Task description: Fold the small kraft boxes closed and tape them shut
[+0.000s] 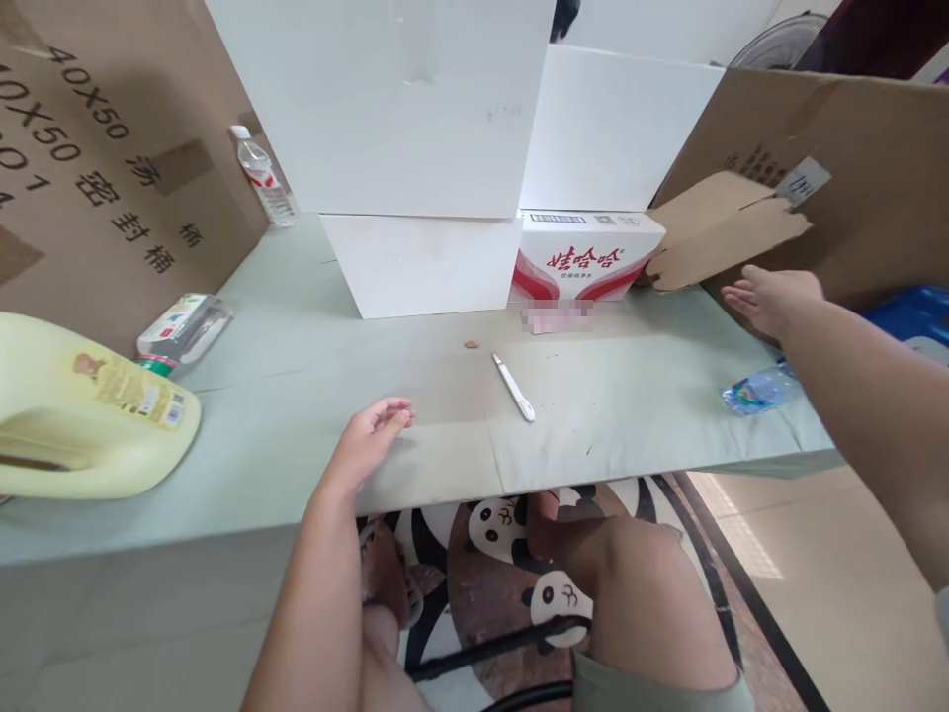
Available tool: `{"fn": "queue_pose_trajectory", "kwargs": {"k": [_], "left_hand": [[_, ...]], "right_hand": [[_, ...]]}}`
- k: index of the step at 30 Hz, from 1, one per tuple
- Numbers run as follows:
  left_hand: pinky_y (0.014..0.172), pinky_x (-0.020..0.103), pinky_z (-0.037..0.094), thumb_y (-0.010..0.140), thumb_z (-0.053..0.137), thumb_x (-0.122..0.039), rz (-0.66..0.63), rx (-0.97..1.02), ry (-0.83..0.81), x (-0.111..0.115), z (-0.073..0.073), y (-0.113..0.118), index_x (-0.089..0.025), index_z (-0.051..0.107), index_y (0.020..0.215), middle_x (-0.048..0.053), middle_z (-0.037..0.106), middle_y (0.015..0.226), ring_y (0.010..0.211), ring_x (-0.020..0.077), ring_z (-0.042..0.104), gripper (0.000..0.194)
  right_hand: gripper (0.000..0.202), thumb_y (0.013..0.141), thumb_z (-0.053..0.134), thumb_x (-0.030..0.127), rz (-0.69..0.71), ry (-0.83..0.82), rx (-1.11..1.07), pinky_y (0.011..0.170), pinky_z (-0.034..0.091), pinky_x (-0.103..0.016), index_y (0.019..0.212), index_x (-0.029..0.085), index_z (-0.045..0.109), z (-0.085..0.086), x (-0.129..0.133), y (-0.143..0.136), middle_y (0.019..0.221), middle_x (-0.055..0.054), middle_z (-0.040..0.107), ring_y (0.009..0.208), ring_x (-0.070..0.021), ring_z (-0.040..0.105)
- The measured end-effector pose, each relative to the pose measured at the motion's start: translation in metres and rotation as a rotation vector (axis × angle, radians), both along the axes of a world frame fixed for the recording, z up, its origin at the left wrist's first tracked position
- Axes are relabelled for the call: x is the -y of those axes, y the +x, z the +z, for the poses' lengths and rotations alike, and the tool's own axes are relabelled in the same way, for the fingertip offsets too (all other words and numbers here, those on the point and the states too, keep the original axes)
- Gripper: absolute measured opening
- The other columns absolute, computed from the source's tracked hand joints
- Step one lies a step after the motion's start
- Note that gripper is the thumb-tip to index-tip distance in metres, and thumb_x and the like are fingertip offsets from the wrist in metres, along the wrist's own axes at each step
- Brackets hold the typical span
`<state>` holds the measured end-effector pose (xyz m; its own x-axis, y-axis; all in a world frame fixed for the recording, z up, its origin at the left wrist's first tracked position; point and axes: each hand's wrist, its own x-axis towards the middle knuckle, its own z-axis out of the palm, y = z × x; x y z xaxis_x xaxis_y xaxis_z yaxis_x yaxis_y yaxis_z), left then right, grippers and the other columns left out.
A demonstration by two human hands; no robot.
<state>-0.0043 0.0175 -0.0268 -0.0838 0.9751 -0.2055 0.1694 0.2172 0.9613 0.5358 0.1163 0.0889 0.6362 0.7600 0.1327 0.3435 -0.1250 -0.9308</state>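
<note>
My left hand (377, 433) rests near the front edge of the pale green table, fingers loosely curled and apart, with nothing in it. At the right, my right hand (772, 300) is raised beside a torn piece of brown cardboard (727, 227); its fingers are apart and hold nothing. Between the hands a white knife with a slim blade (514, 388) lies on the table. A small brown scrap (472, 344) is just left of its tip. Behind it stands a white and red box (589, 255) with red lettering.
Large white panels (422, 262) stand at the back centre. A yellow jug (89, 405) and two clear bottles are on the left, near a big brown carton (111, 168). A blue-labelled bottle (760, 389) lies under my right forearm. The table's front edge (504, 491) is above my legs.
</note>
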Motion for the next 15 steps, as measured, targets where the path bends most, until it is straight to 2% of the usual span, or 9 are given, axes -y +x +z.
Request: {"fn": "queue_pose_trajectory", "kwargs": {"k": [1, 3, 7, 10, 15], "left_hand": [[0.091, 0.042, 0.051, 0.057, 0.079, -0.061, 0.003, -0.009, -0.008, -0.001, 0.000, -0.001, -0.020, 0.072, 0.090, 0.010, 0.076, 0.097, 0.093, 0.0276, 0.070, 0.053], [0.091, 0.042, 0.050, 0.060, 0.076, -0.061, 0.014, -0.031, -0.002, -0.003, 0.001, -0.002, -0.020, 0.071, 0.085, 0.010, 0.076, 0.095, 0.094, 0.0278, 0.069, 0.048], [0.088, 0.039, 0.050, 0.066, 0.071, -0.055, 0.102, -0.002, 0.046, -0.003, 0.002, -0.003, -0.020, 0.071, 0.077, 0.011, 0.075, 0.098, 0.100, 0.0281, 0.066, 0.036], [0.085, 0.037, 0.049, 0.067, 0.069, -0.050, 0.177, 0.069, 0.067, 0.003, 0.005, -0.003, -0.019, 0.071, 0.074, 0.012, 0.074, 0.107, 0.104, 0.0282, 0.065, 0.032], [0.084, 0.035, 0.049, 0.072, 0.068, -0.046, 0.237, 0.283, 0.070, 0.020, 0.012, -0.013, -0.018, 0.071, 0.093, 0.011, 0.075, 0.108, 0.094, 0.0243, 0.070, 0.035]], "right_hand": [[0.014, 0.089, 0.052, 0.022, -0.064, -0.080, -0.085, 0.077, 0.058, -0.035, 0.076, 0.026, 0.049, -0.001, -0.007, -0.014, 0.082, -0.008, 0.063, 0.080, -0.0181, 0.067], [0.012, 0.089, 0.050, 0.016, -0.055, -0.154, -0.146, 0.084, 0.058, -0.035, 0.081, 0.025, 0.050, -0.010, -0.012, -0.046, 0.091, -0.009, 0.066, 0.084, -0.0164, 0.068], [0.004, 0.090, 0.053, 0.018, 0.153, -0.212, -0.176, 0.084, 0.059, -0.034, 0.087, 0.022, 0.052, -0.040, 0.008, -0.107, 0.095, -0.009, 0.069, 0.081, -0.0151, 0.071], [0.005, 0.088, 0.056, 0.022, 0.323, -0.230, -0.153, 0.088, 0.058, -0.036, 0.093, 0.021, 0.055, -0.057, 0.027, -0.152, 0.096, -0.009, 0.072, 0.086, -0.0171, 0.072], [0.017, 0.086, 0.058, 0.032, 0.662, -0.184, 0.013, 0.110, 0.043, -0.048, 0.097, 0.021, 0.064, -0.059, 0.051, -0.247, 0.105, -0.008, 0.075, 0.112, -0.0241, 0.065]]}}
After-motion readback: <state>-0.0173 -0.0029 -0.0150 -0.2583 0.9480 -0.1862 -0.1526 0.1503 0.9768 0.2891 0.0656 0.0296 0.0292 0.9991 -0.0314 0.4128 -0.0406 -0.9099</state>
